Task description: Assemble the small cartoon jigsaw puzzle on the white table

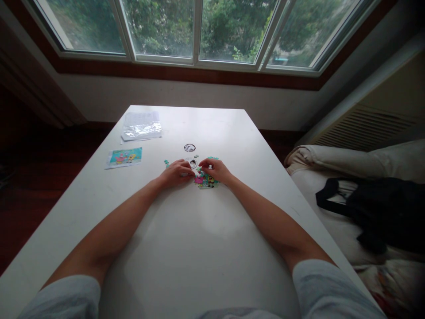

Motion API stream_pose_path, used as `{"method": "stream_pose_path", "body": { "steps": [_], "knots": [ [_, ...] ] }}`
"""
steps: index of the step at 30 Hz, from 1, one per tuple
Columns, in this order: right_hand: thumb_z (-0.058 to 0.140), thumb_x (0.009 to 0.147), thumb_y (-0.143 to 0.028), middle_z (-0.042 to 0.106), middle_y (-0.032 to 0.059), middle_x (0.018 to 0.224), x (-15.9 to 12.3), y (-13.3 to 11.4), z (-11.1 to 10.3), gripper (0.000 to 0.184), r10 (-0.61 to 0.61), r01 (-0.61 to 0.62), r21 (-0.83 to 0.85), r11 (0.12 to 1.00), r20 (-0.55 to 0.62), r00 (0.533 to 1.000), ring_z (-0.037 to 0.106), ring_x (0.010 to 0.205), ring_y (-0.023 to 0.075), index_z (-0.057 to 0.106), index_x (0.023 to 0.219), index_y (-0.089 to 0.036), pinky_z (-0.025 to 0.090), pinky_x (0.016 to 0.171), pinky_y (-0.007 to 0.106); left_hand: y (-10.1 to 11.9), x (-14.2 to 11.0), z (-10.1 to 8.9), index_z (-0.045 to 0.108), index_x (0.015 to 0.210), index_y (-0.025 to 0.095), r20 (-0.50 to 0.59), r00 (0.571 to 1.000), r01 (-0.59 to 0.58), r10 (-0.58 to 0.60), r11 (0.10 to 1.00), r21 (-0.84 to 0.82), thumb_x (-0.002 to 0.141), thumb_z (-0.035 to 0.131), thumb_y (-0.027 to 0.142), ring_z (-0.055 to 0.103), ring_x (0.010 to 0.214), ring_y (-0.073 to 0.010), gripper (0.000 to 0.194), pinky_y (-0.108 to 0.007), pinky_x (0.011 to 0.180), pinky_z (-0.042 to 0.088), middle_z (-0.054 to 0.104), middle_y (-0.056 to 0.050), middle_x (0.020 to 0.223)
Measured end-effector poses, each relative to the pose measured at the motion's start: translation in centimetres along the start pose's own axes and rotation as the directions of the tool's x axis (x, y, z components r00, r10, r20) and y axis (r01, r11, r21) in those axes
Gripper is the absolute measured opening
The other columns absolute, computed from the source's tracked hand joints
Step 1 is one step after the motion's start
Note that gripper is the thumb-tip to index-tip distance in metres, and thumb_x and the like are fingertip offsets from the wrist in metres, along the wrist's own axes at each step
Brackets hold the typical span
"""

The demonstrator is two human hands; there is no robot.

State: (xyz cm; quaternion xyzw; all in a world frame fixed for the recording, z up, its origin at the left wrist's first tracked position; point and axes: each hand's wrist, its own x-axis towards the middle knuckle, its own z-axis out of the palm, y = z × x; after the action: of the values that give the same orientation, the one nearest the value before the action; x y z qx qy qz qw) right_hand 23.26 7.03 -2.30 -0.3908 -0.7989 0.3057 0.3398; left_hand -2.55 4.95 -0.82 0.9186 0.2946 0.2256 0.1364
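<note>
Small jigsaw puzzle pieces [206, 180] in pink, yellow, green and teal lie bunched on the white table between and below my hands. My left hand [177, 173] rests at their left side, fingers curled together; anything in them is too small to tell. Over the upper right of the pile, my right hand [215, 169] has thumb and fingers brought together in a pinch, what it holds being unclear. Between the hands sits a round silvery item [192, 163]. Just beyond it is a dark-rimmed round disc [189, 148]. A few loose teal pieces [166, 163] lie beyond my left fingers.
A picture card [125, 156] with pink and yellow cartoon figures lies left on the white table [199, 248]. Behind it are a clear plastic bag and papers [142, 126]. A cushioned seat with dark clothing [385, 212] stands right of the table; a window [195, 31] is ahead.
</note>
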Motion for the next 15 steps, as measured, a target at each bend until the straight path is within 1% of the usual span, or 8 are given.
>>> {"method": "stream_pose_path", "body": {
  "steps": [4, 9, 12, 15],
  "knots": [
    [0.063, 0.085, -0.025, 0.072, 0.0006, 0.084, 0.15, 0.19, -0.08, 0.022, -0.036, 0.036, 0.012, 0.999, 0.042, 0.998, 0.063, 0.079, 0.0158, 0.075, 0.103, -0.022, 0.045, 0.075, 0.027, 0.12, 0.01, -0.01, 0.081, 0.106, 0.029, 0.0, 1.0, 0.002, -0.002, 1.0, -0.006, 0.095, 0.062, 0.031, 0.057, 0.092, -0.0196, 0.022, -0.032, 0.088, 0.047, 0.07, -0.007, 0.098],
    [0.063, 0.085, -0.023, 0.071, 0.0005, 0.084, 0.44, 0.16, -0.33, 0.025, -0.052, 0.052, 0.008, 0.999, 0.125, 0.991, 0.062, 0.08, 0.0158, 0.076, 0.105, -0.023, 0.046, 0.077, 0.027, 0.27, 0.06, -0.01, 0.081, 0.105, 0.029, 0.007, 1.0, -0.002, 0.002, 1.0, 0.007, 0.095, 0.061, 0.031, 0.057, 0.092, -0.0197, 0.022, -0.033, 0.089, 0.046, 0.069, -0.007, 0.098],
    [0.063, 0.085, -0.022, 0.071, 0.0005, 0.086, 0.6, 0.14, -0.45, 0.027, -0.062, 0.064, -0.008, 0.998, 0.144, 0.988, 0.062, 0.08, 0.0155, 0.077, 0.108, -0.024, 0.046, 0.077, 0.027, 0.33, 0.09, 0.01, 0.08, 0.107, 0.03, 0.012, 1.0, -0.008, 0.007, 0.999, 0.047, 0.094, 0.061, 0.029, 0.057, 0.093, -0.0198, 0.023, -0.033, 0.09, 0.045, 0.069, -0.006, 0.098],
    [0.062, 0.085, -0.022, 0.071, 0.0, 0.083, 0.7, 0.14, -0.54, 0.027, -0.057, 0.06, -0.012, 0.998, 0.157, 0.986, 0.06, 0.076, 0.0147, 0.077, 0.108, -0.024, 0.044, 0.074, 0.026, 0.41, 0.12, 0.05, 0.079, 0.11, 0.032, 0.019, 1.0, -0.02, 0.018, 0.994, 0.109, 0.092, 0.063, 0.028, 0.058, 0.093, -0.0202, 0.025, -0.035, 0.09, 0.044, 0.068, -0.006, 0.098]
  ]
}}
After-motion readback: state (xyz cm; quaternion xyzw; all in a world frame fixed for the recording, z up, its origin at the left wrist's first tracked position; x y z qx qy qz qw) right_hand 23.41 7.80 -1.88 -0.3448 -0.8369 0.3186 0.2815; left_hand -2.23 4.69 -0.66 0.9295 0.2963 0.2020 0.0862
